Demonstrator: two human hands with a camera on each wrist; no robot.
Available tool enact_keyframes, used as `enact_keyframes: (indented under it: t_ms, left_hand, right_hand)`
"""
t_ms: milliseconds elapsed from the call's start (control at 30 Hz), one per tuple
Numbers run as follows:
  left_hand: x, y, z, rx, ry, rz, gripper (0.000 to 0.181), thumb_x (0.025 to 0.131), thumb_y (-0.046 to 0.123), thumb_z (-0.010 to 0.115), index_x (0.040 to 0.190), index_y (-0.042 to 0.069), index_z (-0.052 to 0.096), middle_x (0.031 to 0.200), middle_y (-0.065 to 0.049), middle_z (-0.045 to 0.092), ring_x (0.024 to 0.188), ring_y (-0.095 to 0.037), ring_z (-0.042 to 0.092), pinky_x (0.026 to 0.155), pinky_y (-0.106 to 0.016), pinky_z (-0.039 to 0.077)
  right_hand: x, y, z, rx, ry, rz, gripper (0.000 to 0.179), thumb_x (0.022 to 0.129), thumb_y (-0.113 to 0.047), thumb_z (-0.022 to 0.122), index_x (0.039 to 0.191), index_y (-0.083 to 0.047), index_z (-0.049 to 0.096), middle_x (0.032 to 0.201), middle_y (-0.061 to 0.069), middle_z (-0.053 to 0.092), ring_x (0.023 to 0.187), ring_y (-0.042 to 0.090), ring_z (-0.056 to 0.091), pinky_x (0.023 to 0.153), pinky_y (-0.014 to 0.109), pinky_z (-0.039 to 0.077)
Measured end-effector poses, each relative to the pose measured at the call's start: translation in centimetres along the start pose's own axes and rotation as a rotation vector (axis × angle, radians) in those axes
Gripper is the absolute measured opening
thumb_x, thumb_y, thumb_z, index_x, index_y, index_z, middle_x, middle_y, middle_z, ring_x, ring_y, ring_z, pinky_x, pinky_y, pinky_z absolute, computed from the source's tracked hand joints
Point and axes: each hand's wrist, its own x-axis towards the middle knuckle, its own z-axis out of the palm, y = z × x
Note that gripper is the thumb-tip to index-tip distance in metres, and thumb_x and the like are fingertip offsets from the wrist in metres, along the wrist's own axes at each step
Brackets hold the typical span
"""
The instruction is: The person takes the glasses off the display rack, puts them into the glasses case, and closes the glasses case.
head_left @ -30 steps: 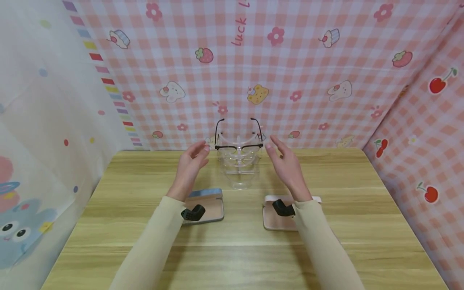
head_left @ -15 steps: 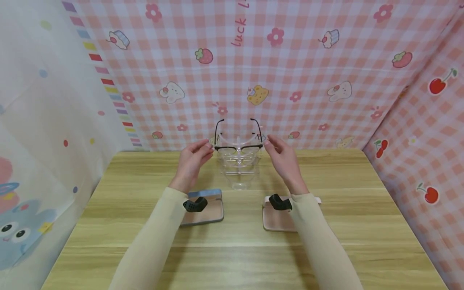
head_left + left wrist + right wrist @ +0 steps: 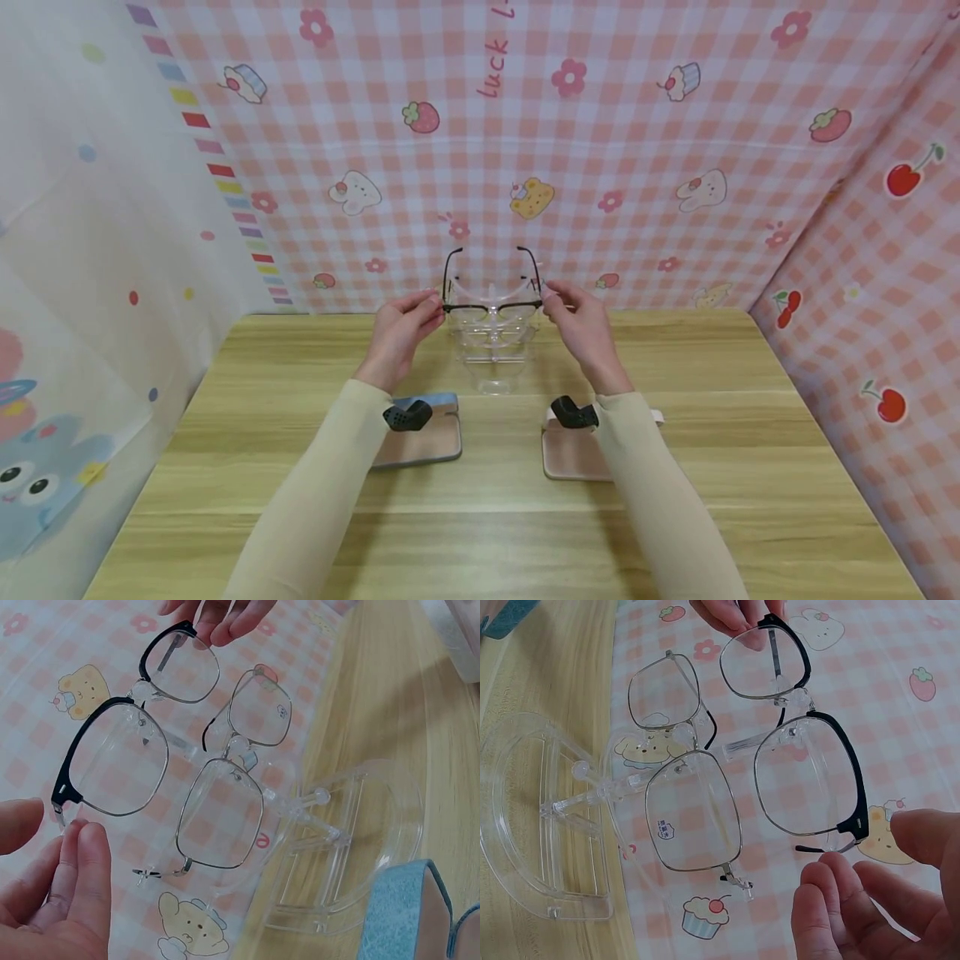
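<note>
Black-browed glasses with thin metal lower rims sit on the top tier of a clear display stand, temples pointing to the backdrop. Below them on the stand hang thin metal-rimmed glasses. My left hand is at the left hinge of the upper pair; in the left wrist view its thumb and fingertips stand apart on either side of the hinge. At the other hinge is my right hand, fingertips right by the temple and thumb spread away from them.
On the wooden table, an open blue glasses case lies under my left forearm and an open pale glasses case under my right, both partly hidden. A pink checked cloth backdrop stands close behind the stand.
Both hands have moved inward, from beside the black-browed glasses to their two hinges. The glasses and stand have stayed in place.
</note>
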Motion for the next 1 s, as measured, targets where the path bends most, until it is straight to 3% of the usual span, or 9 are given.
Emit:
enact_keyframes:
  t_ms: [267, 433, 700, 1000]
  left_hand:
    - [0.32, -0.14, 0.34, -0.023, 0.029, 0.009, 0.034, 0.093, 0.003, 0.063, 0.123, -0.012, 0.057, 0.107, -0.012, 0.061, 0.084, -0.014, 0.062, 0.09, -0.029, 0.053]
    - [0.22, -0.08, 0.53, -0.017, 0.046, 0.021, 0.031, 0.092, 0.002, 0.065, 0.12, -0.011, 0.06, 0.108, -0.014, 0.063, 0.081, -0.013, 0.063, 0.086, -0.027, 0.055]
    - [0.37, -0.2, 0.6, -0.042, 0.047, 0.007, 0.032, 0.09, -0.004, 0.064, 0.121, -0.012, 0.06, 0.119, -0.019, 0.06, 0.085, -0.013, 0.064, 0.083, -0.024, 0.055]
    - [0.27, -0.02, 0.68, -0.073, 0.053, -0.001, 0.032, 0.089, -0.005, 0.065, 0.12, -0.011, 0.06, 0.116, -0.02, 0.061, 0.087, -0.015, 0.065, 0.084, -0.024, 0.055]
  right_hand:
    - [0.38, -0.1, 0.36, 0.024, 0.001, 0.001, 0.039, 0.097, -0.025, 0.059, 0.129, -0.002, 0.06, 0.1, 0.019, 0.065, 0.089, 0.024, 0.061, 0.08, 0.034, 0.054]
    - [0.52, -0.06, 0.57, 0.025, 0.009, 0.002, 0.035, 0.097, -0.023, 0.059, 0.127, -0.004, 0.063, 0.097, 0.018, 0.065, 0.087, 0.022, 0.061, 0.078, 0.029, 0.054]
    - [0.58, -0.34, 0.63, 0.044, 0.016, 0.013, 0.031, 0.095, -0.015, 0.058, 0.124, -0.006, 0.065, 0.092, 0.014, 0.064, 0.085, 0.024, 0.062, 0.075, 0.03, 0.054]
    - [0.58, -0.55, 0.41, 0.098, 0.007, 0.01, 0.033, 0.095, -0.014, 0.058, 0.127, -0.005, 0.062, 0.095, 0.017, 0.063, 0.087, 0.025, 0.061, 0.079, 0.03, 0.054]
